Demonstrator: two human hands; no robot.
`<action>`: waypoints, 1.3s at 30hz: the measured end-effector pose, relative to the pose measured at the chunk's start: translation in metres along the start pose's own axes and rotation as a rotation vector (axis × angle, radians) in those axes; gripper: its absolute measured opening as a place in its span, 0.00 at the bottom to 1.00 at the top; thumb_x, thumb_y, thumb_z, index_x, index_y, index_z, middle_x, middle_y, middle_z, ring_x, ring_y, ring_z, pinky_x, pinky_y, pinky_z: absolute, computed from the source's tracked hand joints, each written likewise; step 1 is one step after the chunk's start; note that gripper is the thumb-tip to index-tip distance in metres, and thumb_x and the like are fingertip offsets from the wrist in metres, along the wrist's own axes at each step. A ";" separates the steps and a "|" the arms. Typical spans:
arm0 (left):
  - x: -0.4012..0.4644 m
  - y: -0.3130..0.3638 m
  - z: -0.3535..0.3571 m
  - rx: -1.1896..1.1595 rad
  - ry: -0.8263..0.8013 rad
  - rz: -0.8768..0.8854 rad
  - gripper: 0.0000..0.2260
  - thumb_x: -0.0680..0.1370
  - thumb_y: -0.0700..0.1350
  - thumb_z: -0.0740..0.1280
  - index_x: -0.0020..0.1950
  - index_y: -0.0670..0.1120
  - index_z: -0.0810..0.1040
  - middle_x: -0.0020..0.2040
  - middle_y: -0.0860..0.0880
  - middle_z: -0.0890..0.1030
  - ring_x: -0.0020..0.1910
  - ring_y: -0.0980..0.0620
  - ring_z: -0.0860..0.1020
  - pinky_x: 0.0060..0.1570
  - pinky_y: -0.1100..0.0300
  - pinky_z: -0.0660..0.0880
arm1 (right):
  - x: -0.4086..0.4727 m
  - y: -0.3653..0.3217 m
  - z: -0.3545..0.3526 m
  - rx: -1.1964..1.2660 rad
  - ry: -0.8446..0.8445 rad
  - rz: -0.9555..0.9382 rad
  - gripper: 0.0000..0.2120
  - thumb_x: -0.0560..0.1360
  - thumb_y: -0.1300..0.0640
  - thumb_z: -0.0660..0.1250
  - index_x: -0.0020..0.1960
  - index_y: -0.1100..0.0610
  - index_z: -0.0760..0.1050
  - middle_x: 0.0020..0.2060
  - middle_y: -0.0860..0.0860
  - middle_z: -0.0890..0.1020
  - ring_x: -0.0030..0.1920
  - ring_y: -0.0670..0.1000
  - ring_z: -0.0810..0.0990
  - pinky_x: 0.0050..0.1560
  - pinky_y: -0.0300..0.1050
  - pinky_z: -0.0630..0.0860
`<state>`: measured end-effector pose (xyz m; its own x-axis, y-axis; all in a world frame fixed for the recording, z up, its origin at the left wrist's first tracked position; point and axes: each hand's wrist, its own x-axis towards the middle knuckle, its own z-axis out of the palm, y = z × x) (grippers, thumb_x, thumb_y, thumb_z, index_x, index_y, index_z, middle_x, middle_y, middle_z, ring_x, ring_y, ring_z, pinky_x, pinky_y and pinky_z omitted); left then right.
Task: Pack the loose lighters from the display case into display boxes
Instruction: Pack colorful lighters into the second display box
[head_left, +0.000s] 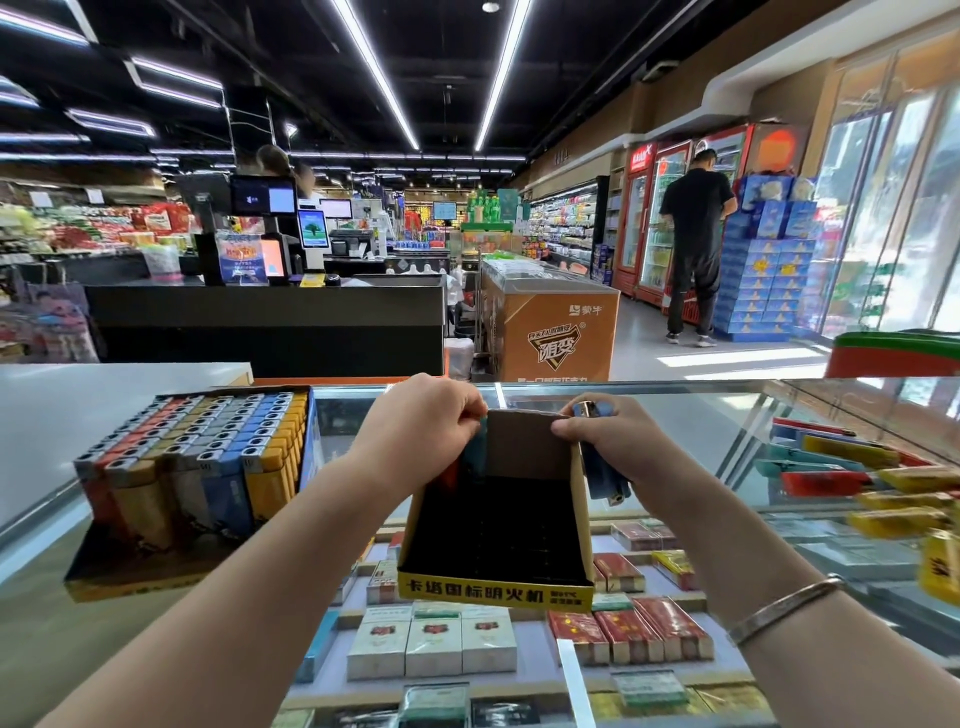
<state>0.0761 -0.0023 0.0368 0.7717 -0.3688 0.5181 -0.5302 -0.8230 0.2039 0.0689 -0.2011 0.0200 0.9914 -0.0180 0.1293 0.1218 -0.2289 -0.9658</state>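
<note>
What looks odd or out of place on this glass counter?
The display box in the middle looks empty, while the one on the left is packed with lighters. Both hands, left and right, grip its back panel, and the right also clutches loose blue lighters outside it.

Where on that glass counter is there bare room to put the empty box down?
Bare glass lies between the right hand and the loose lighters; a narrower strip runs between the full display box and the left hand. Far right is crowded.
</note>
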 end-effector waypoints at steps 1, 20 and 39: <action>-0.001 0.000 0.001 -0.010 0.001 -0.007 0.09 0.75 0.43 0.66 0.55 0.49 0.80 0.46 0.52 0.83 0.46 0.53 0.79 0.47 0.55 0.77 | 0.000 0.000 0.000 0.000 -0.002 0.000 0.07 0.74 0.62 0.67 0.37 0.56 0.76 0.31 0.52 0.77 0.33 0.47 0.77 0.30 0.36 0.73; -0.003 0.009 0.005 -0.191 0.197 0.032 0.11 0.75 0.53 0.65 0.58 0.55 0.76 0.47 0.60 0.78 0.50 0.57 0.75 0.49 0.57 0.74 | -0.012 -0.021 0.014 0.223 -0.031 -0.386 0.11 0.65 0.43 0.66 0.32 0.51 0.75 0.24 0.43 0.74 0.27 0.41 0.74 0.30 0.33 0.72; -0.003 0.016 -0.010 -0.806 -0.030 0.139 0.06 0.67 0.44 0.74 0.43 0.51 0.81 0.38 0.55 0.81 0.36 0.59 0.77 0.39 0.64 0.74 | -0.015 -0.024 0.005 0.274 -0.247 -0.201 0.15 0.67 0.45 0.68 0.36 0.58 0.73 0.25 0.54 0.72 0.20 0.48 0.71 0.20 0.36 0.70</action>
<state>0.0618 -0.0101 0.0473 0.6834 -0.4652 0.5626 -0.7026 -0.2099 0.6799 0.0516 -0.1910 0.0401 0.9240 0.2420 0.2959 0.2891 0.0640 -0.9551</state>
